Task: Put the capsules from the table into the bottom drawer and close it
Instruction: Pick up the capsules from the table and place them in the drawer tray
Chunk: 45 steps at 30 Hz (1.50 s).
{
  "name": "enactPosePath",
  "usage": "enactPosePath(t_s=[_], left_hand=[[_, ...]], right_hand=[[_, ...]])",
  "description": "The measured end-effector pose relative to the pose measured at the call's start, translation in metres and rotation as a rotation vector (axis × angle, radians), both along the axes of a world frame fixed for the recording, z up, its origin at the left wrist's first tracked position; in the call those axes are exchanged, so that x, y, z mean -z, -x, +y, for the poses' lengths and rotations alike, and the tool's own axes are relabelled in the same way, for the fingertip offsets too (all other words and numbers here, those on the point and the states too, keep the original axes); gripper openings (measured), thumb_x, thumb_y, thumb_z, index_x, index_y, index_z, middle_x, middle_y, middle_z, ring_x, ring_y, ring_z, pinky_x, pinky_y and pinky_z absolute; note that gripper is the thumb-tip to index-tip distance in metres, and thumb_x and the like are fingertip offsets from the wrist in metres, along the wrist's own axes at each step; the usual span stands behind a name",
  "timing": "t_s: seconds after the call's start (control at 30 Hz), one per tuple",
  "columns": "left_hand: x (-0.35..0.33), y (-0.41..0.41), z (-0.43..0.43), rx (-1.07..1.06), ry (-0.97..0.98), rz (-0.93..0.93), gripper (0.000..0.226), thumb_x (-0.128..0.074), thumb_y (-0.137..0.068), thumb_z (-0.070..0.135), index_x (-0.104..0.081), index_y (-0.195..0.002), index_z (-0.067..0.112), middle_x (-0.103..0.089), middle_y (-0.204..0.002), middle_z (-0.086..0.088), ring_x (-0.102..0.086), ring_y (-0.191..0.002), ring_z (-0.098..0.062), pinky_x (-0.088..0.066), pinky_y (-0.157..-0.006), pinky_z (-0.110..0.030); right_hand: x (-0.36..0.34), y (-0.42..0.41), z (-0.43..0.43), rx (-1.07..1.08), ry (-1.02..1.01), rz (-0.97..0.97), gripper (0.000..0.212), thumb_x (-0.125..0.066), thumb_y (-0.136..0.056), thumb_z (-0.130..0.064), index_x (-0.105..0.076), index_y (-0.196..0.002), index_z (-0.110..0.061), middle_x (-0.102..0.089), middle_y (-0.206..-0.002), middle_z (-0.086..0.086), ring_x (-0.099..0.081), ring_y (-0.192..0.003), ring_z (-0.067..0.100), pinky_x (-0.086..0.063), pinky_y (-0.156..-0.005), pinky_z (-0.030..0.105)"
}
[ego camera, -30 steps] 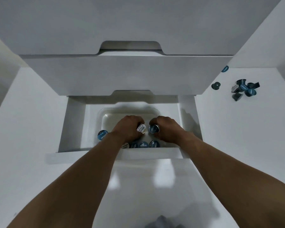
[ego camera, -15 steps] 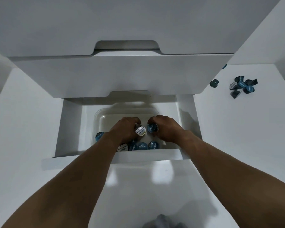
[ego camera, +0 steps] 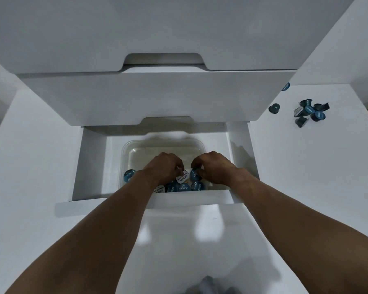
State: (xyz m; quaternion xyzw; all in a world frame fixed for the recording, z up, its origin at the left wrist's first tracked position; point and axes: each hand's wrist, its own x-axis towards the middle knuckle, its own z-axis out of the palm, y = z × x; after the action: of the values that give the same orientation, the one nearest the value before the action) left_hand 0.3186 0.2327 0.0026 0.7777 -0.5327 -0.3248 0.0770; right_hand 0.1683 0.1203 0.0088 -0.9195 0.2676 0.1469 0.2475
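Note:
The white bottom drawer (ego camera: 89,166) stands pulled out, with a clear plastic tray (ego camera: 157,146) inside it. Several blue-lidded capsules (ego camera: 129,175) lie along the tray's near side. Both hands reach down into the tray. My left hand (ego camera: 165,168) pinches a white-lidded capsule (ego camera: 183,177). My right hand (ego camera: 216,166) pinches a blue-lidded capsule (ego camera: 194,174) right beside it. On the table to the right lies a cluster of several dark capsules (ego camera: 309,113), with one loose capsule (ego camera: 274,108) and another (ego camera: 285,86) by the cabinet's corner.
The closed middle drawer (ego camera: 157,96) overhangs the back of the open one. White table surface (ego camera: 306,177) spreads to the right of the cabinet. A grey piece of cloth (ego camera: 208,286) shows at the bottom edge.
Both hands have stayed over the tray holding their capsules; fingers shifted only slightly. The view has tilted a little.

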Motion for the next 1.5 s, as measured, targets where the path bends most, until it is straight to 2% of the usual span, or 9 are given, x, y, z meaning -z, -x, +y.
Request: enactPosePath(t_s=[0.27,0.47,0.63,0.77,0.93,1.13,1.3,1.5], left_hand=[[0.001,0.005,0.002,0.011,0.004,-0.036,0.022,-0.057,-0.09,0.023,-0.069,-0.108,0.018,-0.067,-0.115,-0.007,-0.062,-0.103,-0.026,-0.051,-0.089,-0.036],[0.002,0.006,0.002,0.0,-0.003,-0.055,0.024,-0.056,-0.09,0.024,-0.068,-0.11,0.018,-0.066,-0.118,-0.007,-0.061,-0.106,-0.025,-0.05,-0.09,-0.035],[-0.008,0.004,0.003,-0.115,0.043,-0.069,0.026,-0.056,-0.091,0.025,-0.066,-0.115,0.018,-0.065,-0.121,-0.008,-0.06,-0.11,-0.025,-0.048,-0.095,-0.035],[-0.025,0.002,0.011,-0.189,0.066,-0.153,0.028,-0.056,-0.092,0.029,-0.063,-0.118,0.019,-0.062,-0.122,-0.01,-0.059,-0.109,-0.027,-0.047,-0.092,-0.035],[-0.054,0.012,0.028,-0.214,0.08,-0.252,0.031,-0.053,-0.094,0.031,-0.06,-0.12,0.017,-0.058,-0.125,-0.011,-0.055,-0.112,-0.029,-0.045,-0.093,-0.036],[-0.099,0.044,0.036,-0.215,0.207,-0.346,0.037,-0.052,-0.095,0.031,-0.054,-0.129,0.015,-0.057,-0.129,-0.01,-0.054,-0.116,-0.029,-0.045,-0.095,-0.035],[-0.132,0.079,0.035,-0.149,0.414,-0.385,0.033,-0.053,-0.093,0.032,-0.056,-0.122,0.014,-0.057,-0.122,-0.009,-0.058,-0.104,-0.029,-0.047,-0.088,-0.035],[-0.15,0.141,0.036,-0.011,0.518,-0.377,0.035,-0.053,-0.092,0.032,-0.056,-0.123,0.014,-0.059,-0.119,-0.01,-0.057,-0.107,-0.031,-0.049,-0.088,-0.036]], right_hand=[[-0.002,0.001,0.003,-0.014,0.012,0.019,0.029,-0.054,-0.09,-0.021,-0.065,-0.117,-0.02,-0.067,-0.118,0.006,-0.061,-0.106,0.028,-0.051,-0.089,0.036],[-0.002,0.0,0.003,-0.026,0.012,0.025,0.036,-0.056,-0.09,-0.022,-0.06,-0.125,-0.017,-0.063,-0.125,0.007,-0.056,-0.115,0.026,-0.047,-0.096,0.036],[-0.006,0.003,-0.001,0.023,0.013,-0.055,0.038,-0.058,-0.089,-0.024,-0.057,-0.126,-0.018,-0.06,-0.128,0.003,-0.054,-0.117,0.023,-0.044,-0.096,0.035],[-0.014,0.005,-0.002,0.061,0.049,-0.138,0.034,-0.057,-0.09,-0.027,-0.058,-0.123,-0.017,-0.061,-0.124,0.005,-0.055,-0.114,0.024,-0.044,-0.093,0.035],[-0.031,0.013,0.004,0.102,0.11,-0.131,0.035,-0.052,-0.091,-0.026,-0.057,-0.124,-0.015,-0.057,-0.128,0.008,-0.052,-0.116,0.027,-0.041,-0.091,0.034],[-0.077,0.046,0.018,0.184,0.208,-0.202,0.04,-0.052,-0.093,-0.029,-0.053,-0.13,-0.013,-0.054,-0.132,0.012,-0.052,-0.12,0.03,-0.042,-0.098,0.035],[-0.116,0.097,0.031,0.329,0.303,-0.277,0.043,-0.05,-0.093,-0.028,-0.05,-0.132,-0.01,-0.055,-0.127,0.014,-0.05,-0.118,0.031,-0.043,-0.096,0.036],[-0.131,0.183,0.06,0.468,0.361,-0.213,0.042,-0.05,-0.094,-0.029,-0.05,-0.132,-0.011,-0.054,-0.126,0.012,-0.05,-0.117,0.03,-0.045,-0.095,0.038]])
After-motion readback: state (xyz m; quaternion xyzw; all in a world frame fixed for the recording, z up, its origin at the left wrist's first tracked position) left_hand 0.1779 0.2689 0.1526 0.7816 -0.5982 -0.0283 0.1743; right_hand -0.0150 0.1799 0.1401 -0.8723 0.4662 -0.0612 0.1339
